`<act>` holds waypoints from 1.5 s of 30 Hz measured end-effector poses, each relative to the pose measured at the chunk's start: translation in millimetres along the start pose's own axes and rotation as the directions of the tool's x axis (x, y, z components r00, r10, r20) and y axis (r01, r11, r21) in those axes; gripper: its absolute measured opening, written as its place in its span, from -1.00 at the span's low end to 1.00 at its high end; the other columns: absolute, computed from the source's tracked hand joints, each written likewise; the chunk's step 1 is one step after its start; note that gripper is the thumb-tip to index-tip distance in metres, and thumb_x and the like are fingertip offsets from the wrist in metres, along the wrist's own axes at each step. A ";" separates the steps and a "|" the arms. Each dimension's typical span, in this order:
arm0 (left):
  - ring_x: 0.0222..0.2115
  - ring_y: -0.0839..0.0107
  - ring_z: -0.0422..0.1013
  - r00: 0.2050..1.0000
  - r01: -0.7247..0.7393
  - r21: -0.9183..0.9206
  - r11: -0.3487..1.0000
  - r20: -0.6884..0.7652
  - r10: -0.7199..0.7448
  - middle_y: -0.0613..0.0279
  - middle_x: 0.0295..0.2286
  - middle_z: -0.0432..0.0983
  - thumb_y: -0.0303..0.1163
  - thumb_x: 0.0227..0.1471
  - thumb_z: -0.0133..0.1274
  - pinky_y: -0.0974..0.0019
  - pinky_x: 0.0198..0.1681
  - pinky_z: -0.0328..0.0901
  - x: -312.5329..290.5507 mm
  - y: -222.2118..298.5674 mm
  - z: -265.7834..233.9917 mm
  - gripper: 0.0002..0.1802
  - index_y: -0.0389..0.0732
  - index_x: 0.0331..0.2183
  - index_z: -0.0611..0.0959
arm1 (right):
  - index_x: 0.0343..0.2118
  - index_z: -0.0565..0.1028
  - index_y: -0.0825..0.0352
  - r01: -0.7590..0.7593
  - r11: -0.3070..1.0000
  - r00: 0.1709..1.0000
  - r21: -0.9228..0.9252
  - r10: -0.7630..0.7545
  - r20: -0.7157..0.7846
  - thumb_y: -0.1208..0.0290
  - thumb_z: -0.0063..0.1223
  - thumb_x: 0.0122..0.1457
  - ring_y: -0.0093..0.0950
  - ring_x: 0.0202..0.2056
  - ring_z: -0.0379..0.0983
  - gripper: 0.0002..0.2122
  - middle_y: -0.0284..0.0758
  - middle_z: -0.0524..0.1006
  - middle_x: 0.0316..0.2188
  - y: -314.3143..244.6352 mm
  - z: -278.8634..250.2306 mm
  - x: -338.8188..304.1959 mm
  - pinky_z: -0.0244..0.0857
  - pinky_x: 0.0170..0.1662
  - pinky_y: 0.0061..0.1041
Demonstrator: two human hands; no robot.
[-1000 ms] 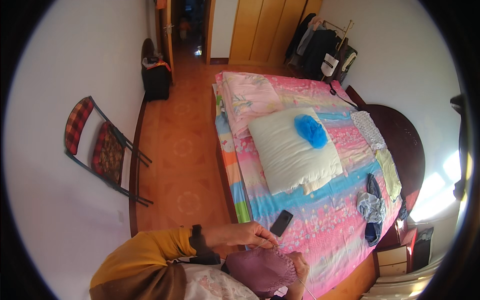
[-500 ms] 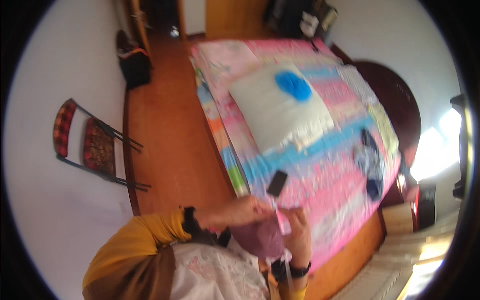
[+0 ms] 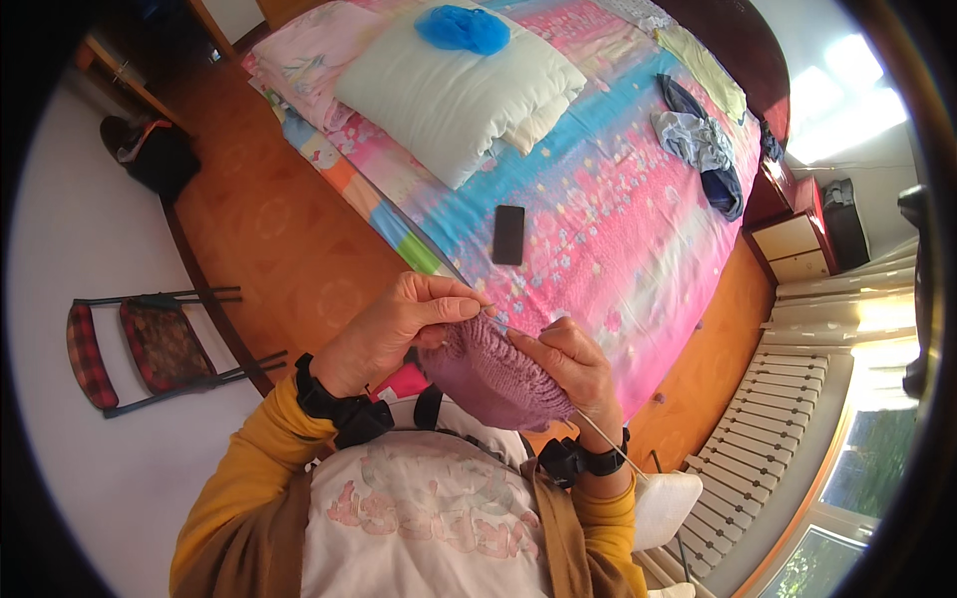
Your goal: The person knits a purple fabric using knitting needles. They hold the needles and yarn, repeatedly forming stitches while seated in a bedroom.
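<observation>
Pinching the purple knitting (image 3: pixel 495 371) between both hands, your left hand (image 3: pixel 399 324) grips its top edge while your right hand (image 3: pixel 568 364) holds the needle (image 3: pixel 603 439) (slanting down-right past your wrist).

Left hand (image 3: pixel 399 324) pinches the top edge of a mauve knitted piece (image 3: pixel 493 374), fingertips closed at a thin knitting needle (image 3: pixel 603 439). Right hand (image 3: pixel 568 364) grips the knitting's right side, needle running down past the wrist. Both wrists wear black bands, sleeves mustard yellow. Beyond the hands, a bed with pink and blue floral cover (image 3: pixel 618 229); a black phone (image 3: pixel 508 234) lies flat on it, apart from the hands. White pillow (image 3: pixel 454 90) higher up with a blue cloth (image 3: pixel 462 28) on it. Grey-blue clothes (image 3: pixel 698 145) near the bed's far edge. Folding chair with plaid seat (image 3: pixel 150 344) at left on orange floor. White radiator (image 3: pixel 773 429) at right.
</observation>
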State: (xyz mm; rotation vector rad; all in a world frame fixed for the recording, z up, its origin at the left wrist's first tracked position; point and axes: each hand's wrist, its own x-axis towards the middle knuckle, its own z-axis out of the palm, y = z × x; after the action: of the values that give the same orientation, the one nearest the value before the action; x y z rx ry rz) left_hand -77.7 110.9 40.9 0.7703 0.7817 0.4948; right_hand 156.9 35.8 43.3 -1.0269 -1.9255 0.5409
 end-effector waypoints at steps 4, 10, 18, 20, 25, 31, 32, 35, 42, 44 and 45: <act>-0.34 0.60 0.53 0.999 -0.044 0.027 0.999 -0.019 0.045 0.32 -0.31 0.65 -0.35 0.10 0.17 0.52 -0.27 0.41 5.2 -2.7 3.0 -0.75 -0.26 -0.18 0.71 | -0.09 0.60 0.42 -0.019 0.995 0.999 -0.094 0.016 -0.029 0.54 0.16 -0.08 -0.40 -0.45 0.36 -0.60 -0.36 0.35 -0.47 0.3 0.7 -4.5 0.28 -0.35 -0.41; -0.38 0.61 0.52 0.996 -0.075 0.039 0.996 -0.045 0.077 0.33 -0.33 0.64 -0.39 0.11 0.20 0.53 -0.30 0.42 9.7 -4.8 2.7 -0.77 -0.26 -0.18 0.70 | -0.05 0.56 0.42 -0.046 0.991 0.999 -0.128 0.046 -0.008 0.54 0.13 -0.05 -0.36 -0.37 0.41 -0.59 -0.32 0.41 -0.40 3.0 -1.0 -4.0 0.33 -0.28 -0.41; -0.35 0.59 0.52 0.998 -0.055 0.019 0.998 -0.036 0.056 0.29 -0.31 0.64 -0.45 0.14 0.16 0.51 -0.27 0.43 13.1 -2.7 -3.4 -0.77 -0.30 -0.15 0.69 | -0.01 0.55 0.37 -0.096 0.994 0.995 -0.059 0.097 0.028 0.54 0.13 -0.05 -0.36 -0.34 0.43 -0.57 -0.32 0.42 -0.38 11.4 -1.5 -1.5 0.34 -0.25 -0.42; -0.36 0.59 0.52 0.998 -0.057 0.055 0.997 -0.012 0.057 0.30 -0.30 0.64 -0.45 0.15 0.15 0.52 -0.27 0.41 14.4 -2.7 -3.8 -0.76 -0.31 -0.14 0.69 | -0.01 0.55 0.36 -0.074 0.996 0.997 -0.052 0.076 0.029 0.54 0.13 -0.05 -0.38 -0.36 0.41 -0.56 -0.33 0.40 -0.41 14.8 -2.2 -0.6 0.33 -0.28 -0.43; -0.37 0.62 0.48 0.998 -0.027 0.136 0.990 0.060 0.019 0.37 -0.34 0.62 -0.43 0.18 0.14 0.52 -0.28 0.38 17.3 -3.1 -2.5 -0.76 -0.31 -0.13 0.70 | -0.07 0.57 0.35 -0.078 0.996 0.996 -0.031 0.080 0.043 0.51 0.16 -0.08 -0.37 -0.40 0.38 -0.59 -0.33 0.37 -0.47 15.9 -1.3 4.1 0.30 -0.29 -0.43; -0.34 0.64 0.45 0.995 -0.091 0.233 0.968 0.068 0.077 0.41 -0.38 0.60 -0.45 0.19 0.13 0.51 -0.24 0.36 22.5 -5.3 3.5 -0.78 -0.32 -0.15 0.71 | -0.14 0.52 0.38 -0.199 0.964 0.979 -0.176 0.204 0.013 0.47 0.26 -0.11 -0.25 -0.31 0.42 -0.61 -0.25 0.40 -0.41 11.4 -6.4 16.9 0.32 -0.22 -0.34; -0.34 0.65 0.46 0.991 -0.127 0.260 0.957 0.074 0.111 0.38 -0.36 0.62 -0.46 0.19 0.14 0.52 -0.24 0.36 24.4 -8.8 7.2 -0.78 -0.34 -0.15 0.70 | -0.14 0.51 0.39 -0.301 0.944 0.952 -0.134 0.306 0.016 0.48 0.26 -0.11 -0.22 -0.29 0.43 -0.61 -0.23 0.40 -0.40 11.4 -6.1 18.5 0.33 -0.21 -0.33; -0.32 0.63 0.48 0.974 -0.219 0.429 0.876 0.148 0.171 0.34 -0.33 0.65 -0.47 0.18 0.14 0.49 -0.21 0.38 27.7 -21.5 16.7 -0.77 -0.37 -0.15 0.70 | -0.14 0.47 0.37 -0.338 0.939 0.918 -0.062 0.343 0.199 0.52 0.24 -0.11 -0.11 -0.23 0.42 -0.61 -0.18 0.42 -0.35 18.0 -4.6 22.4 0.34 -0.16 -0.29; -0.32 0.66 0.47 0.997 -0.052 0.227 0.972 -0.039 0.062 0.37 -0.32 0.64 -0.52 0.19 0.10 0.51 -0.25 0.36 28.1 -19.3 3.5 -0.78 -0.32 -0.13 0.71 | -0.20 0.63 0.35 -0.098 0.970 0.995 -0.221 0.091 -0.040 0.58 0.19 -0.18 -0.40 -0.44 0.36 -0.64 -0.37 0.32 -0.50 20.9 -8.4 6.1 0.29 -0.33 -0.41; -0.34 0.64 0.49 1.000 0.002 0.105 0.994 -0.028 0.001 0.34 -0.32 0.64 -0.42 0.18 0.12 0.53 -0.26 0.37 26.0 -12.7 -3.0 -0.76 -0.29 -0.13 0.71 | -0.19 0.63 0.36 -0.078 0.984 0.997 -0.159 0.079 -0.002 0.56 0.20 -0.18 -0.42 -0.45 0.34 -0.63 -0.38 0.29 -0.51 19.3 -6.8 0.7 0.26 -0.36 -0.43; -0.34 0.63 0.50 1.000 0.001 0.022 1.000 0.006 -0.001 0.33 -0.32 0.64 -0.39 0.16 0.14 0.53 -0.27 0.38 24.9 -9.7 -5.2 -0.75 -0.28 -0.14 0.71 | -0.18 0.63 0.37 -0.054 0.989 0.998 -0.140 0.057 0.018 0.55 0.20 -0.18 -0.43 -0.45 0.33 -0.62 -0.39 0.28 -0.52 19.2 -5.3 -1.2 0.24 -0.37 -0.44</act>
State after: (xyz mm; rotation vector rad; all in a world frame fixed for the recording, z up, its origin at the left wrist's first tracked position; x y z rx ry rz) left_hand -65.2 123.1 20.1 0.7918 0.7828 0.4834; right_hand 170.3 45.6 32.3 -1.1707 -1.9810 0.4554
